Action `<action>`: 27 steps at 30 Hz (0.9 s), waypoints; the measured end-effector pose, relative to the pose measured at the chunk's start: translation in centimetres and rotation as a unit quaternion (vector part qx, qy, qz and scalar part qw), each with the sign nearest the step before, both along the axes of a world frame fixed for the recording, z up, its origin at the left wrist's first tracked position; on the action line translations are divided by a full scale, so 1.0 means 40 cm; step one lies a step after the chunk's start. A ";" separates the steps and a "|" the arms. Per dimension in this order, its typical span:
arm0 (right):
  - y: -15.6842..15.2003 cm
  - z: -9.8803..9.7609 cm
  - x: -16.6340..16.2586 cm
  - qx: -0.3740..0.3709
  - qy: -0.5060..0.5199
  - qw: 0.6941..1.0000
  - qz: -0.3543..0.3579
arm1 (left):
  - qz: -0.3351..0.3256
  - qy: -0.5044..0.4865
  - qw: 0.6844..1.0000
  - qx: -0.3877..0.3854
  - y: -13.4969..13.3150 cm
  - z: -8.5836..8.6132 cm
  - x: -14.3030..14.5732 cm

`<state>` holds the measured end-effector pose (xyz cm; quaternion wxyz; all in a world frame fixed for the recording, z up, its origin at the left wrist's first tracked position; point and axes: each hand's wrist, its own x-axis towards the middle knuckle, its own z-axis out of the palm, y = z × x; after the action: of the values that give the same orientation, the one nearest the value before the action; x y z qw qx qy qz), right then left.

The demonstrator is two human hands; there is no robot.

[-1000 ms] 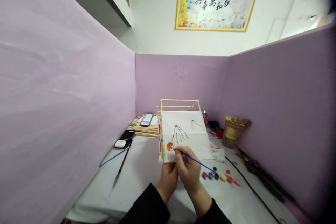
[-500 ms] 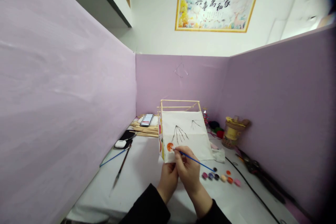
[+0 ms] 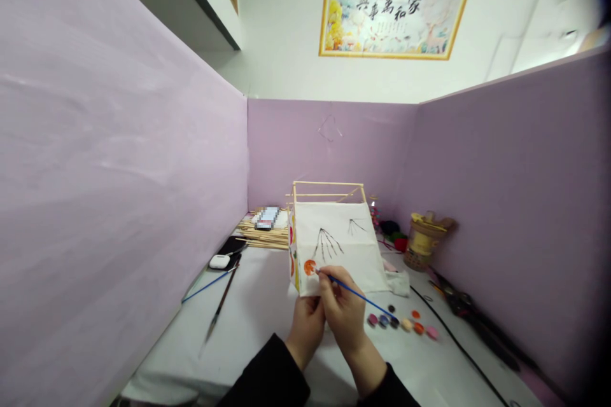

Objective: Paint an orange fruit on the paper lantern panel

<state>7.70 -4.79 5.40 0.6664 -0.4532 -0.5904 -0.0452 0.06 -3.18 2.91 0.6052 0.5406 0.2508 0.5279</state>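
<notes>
While the left hand (image 3: pixel 305 325) grips the near bottom corner of the paper lantern (image 3: pixel 340 248) at the centre of the frame, the right hand (image 3: pixel 342 306) pinches a blue paintbrush (image 3: pixel 363 299), its tip touching an orange spot (image 3: pixel 309 266) on the lantern's white panel. Paint blobs (image 3: pixel 403 321) lie on the table (image 3: pixel 258 331) just right of the hands; another brush (image 3: pixel 219 306) rests lower left.

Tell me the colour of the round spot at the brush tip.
Orange: the round painted spot on the white paper lantern, clearest in the head view.
</notes>
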 end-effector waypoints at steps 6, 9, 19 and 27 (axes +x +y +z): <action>-0.002 0.005 -0.002 0.005 -0.006 1.000 0.000 | 0.005 0.012 1.000 -0.006 -0.001 -0.001 -0.002; -0.003 0.007 -0.001 0.003 -0.011 1.000 0.002 | 0.008 0.019 1.000 -0.004 -0.001 -0.001 -0.004; -0.002 0.004 0.000 -0.007 -0.003 1.000 0.008 | 0.001 0.016 1.000 0.000 0.002 -0.004 -0.001; -0.008 0.011 0.001 0.003 0.027 1.000 -0.013 | -0.006 0.009 0.999 0.032 0.003 -0.003 -0.003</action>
<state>7.74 -5.11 5.83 0.6830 -0.4598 -0.5659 -0.0438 -0.05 -3.07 2.77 0.5887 0.5657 0.2361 0.5270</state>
